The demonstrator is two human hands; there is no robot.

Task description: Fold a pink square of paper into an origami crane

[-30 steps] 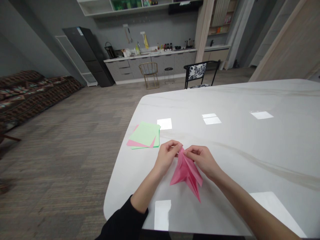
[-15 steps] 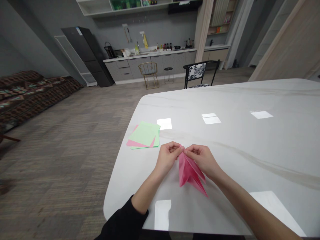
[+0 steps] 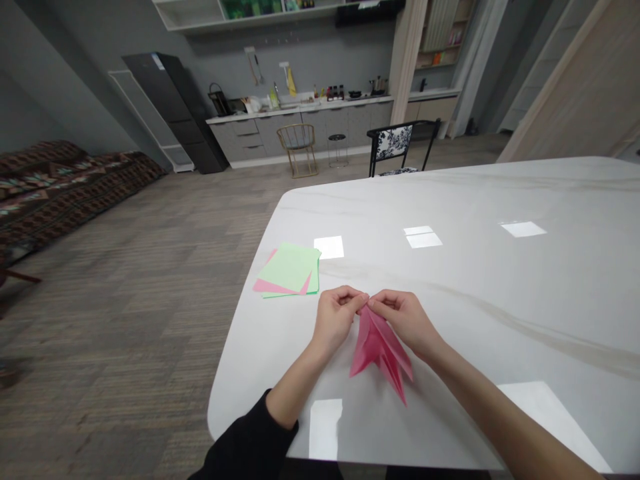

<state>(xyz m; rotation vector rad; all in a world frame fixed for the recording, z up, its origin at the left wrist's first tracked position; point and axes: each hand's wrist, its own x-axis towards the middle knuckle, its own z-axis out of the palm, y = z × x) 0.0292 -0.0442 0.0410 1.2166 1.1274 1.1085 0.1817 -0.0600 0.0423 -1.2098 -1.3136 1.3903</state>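
The narrow upper end of a folded pink paper [image 3: 380, 350] is pinched between the left hand [image 3: 336, 319] and the right hand [image 3: 406, 319], both closed on it with their fingertips meeting, near the front edge of the tabletop [image 3: 475, 320]. Its pointed flaps extend toward that edge; whether they bear on the surface cannot be told. If the pinch were relaxed, the layers could slip or spring apart and the alignment of the folds could be lost. If the paper were pulled too hard between the hands, it could be torn or crumpled at the narrow end. A stack of green and pink paper sheets [image 3: 289, 270], lying loose toward the tabletop's left edge, could be displaced by a careless sweep of the left hand.
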